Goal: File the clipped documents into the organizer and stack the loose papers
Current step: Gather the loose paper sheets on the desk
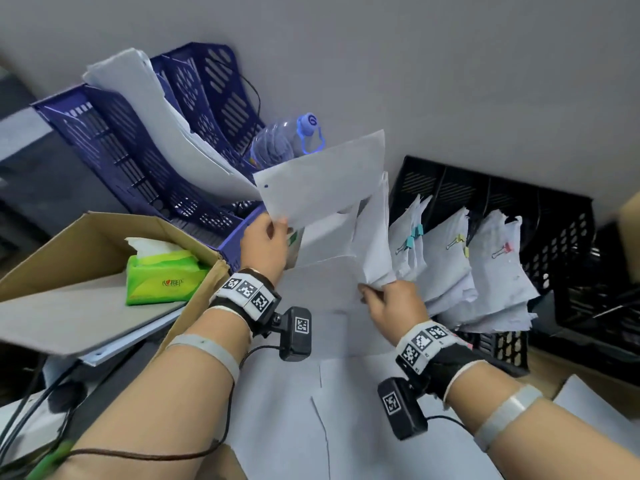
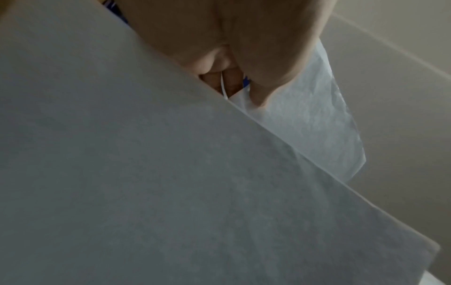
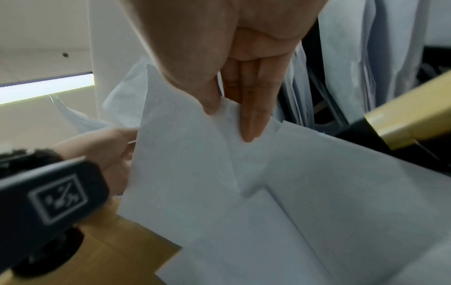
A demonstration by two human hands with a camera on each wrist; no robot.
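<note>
My left hand [image 1: 268, 242] pinches the lower edge of a loose white sheet [image 1: 322, 176] held up in the air; in the left wrist view this sheet [image 2: 171, 173] fills the frame under my thumb [image 2: 263, 84]. My right hand [image 1: 388, 304] pinches the bottom corner of a second bundle of loose sheets [image 1: 374, 237] standing upright, and the right wrist view shows the paper [image 3: 195, 164] between thumb and fingers [image 3: 251, 123]. More loose papers [image 1: 329, 393] lie flat on the desk below. Clipped documents [image 1: 450, 265] with coloured binder clips stand in the black organizer [image 1: 554, 237].
A blue organizer [image 1: 145, 143] with unclipped papers stands at the back left, a water bottle [image 1: 287, 140] beside it. An open cardboard box [image 1: 86, 271] holding a green tissue pack [image 1: 162, 271] sits left. Cables run along the lower left. A wall rises behind.
</note>
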